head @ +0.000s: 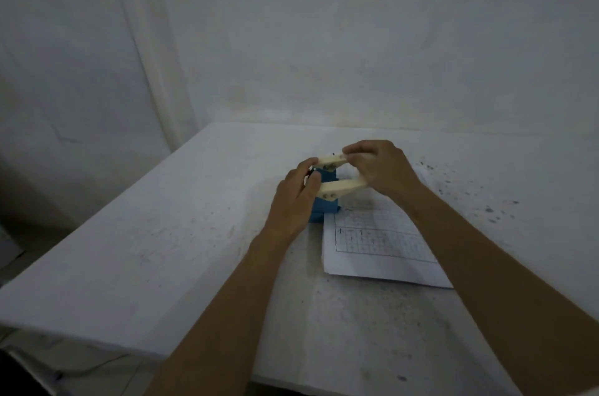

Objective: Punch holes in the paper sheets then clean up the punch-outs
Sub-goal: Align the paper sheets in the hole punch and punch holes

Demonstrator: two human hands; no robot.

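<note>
Blue-bodied hole punch with a cream U-shaped lever handle (327, 191) stands on the white, speckled table top (181, 233), lever raised. White paper sheets printed with a ruled grid (376, 243) lie flat just to its right, their upper left corner running in at the punch's base; whether the edge sits fully in the slot cannot be told from here.

Left hand (293, 201) wraps the near end of the punch, fingers curled around the body and the hinge end of the lever, probably to stop the tool sliding or tipping under load. Right hand (377, 170) lies over the far ends of the cream arms, fingers closed down on them, thumb side hidden. That is the long end of the lever, so a press there gets most force.

Judgement: the punching stroke is about to be made. Dark specks (486, 201) on the table to the right; too small to say if they are punch-outs.
</note>
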